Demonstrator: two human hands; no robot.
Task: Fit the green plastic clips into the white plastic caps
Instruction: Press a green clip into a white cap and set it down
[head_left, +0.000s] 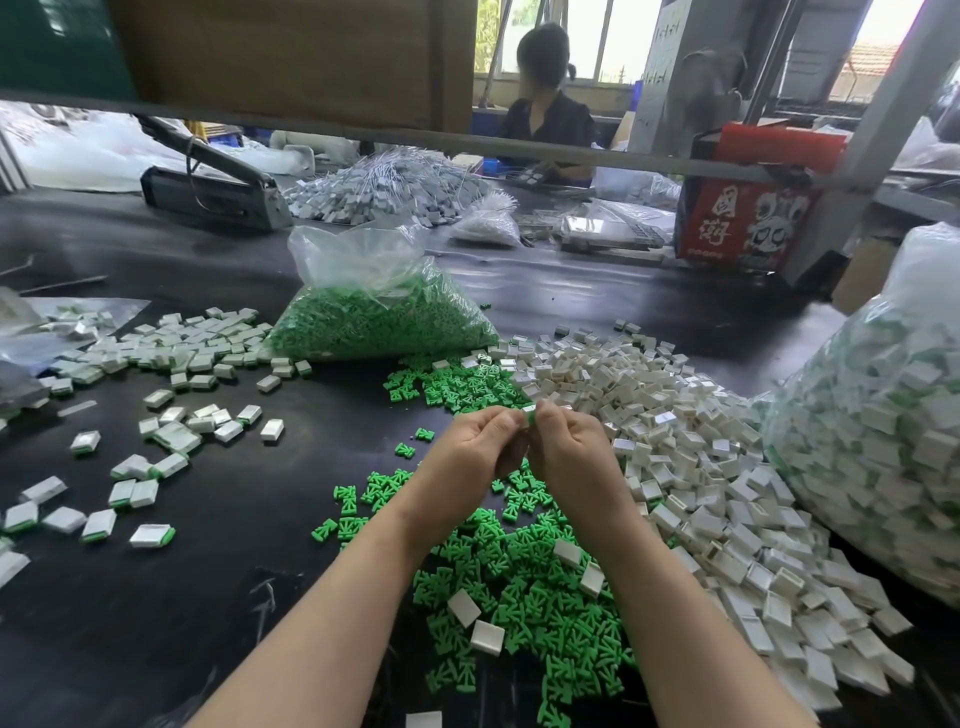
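In progress: left hand and right hand pinching one green clip, cap hidden, above the dark surface. Done: fitted caps scattered left. Left, seemingly most: loose green clips, white caps, bagged clips.

Black counter carrying the work. At its far left, a grey heat-sealing machine with a raised dark arm. Beside it, toward the centre, a heap of grey tags with thin wires. Far right, a red printed carton standing against a grey metal post. Beyond the counter, a seated person in dark clothing, windows behind.
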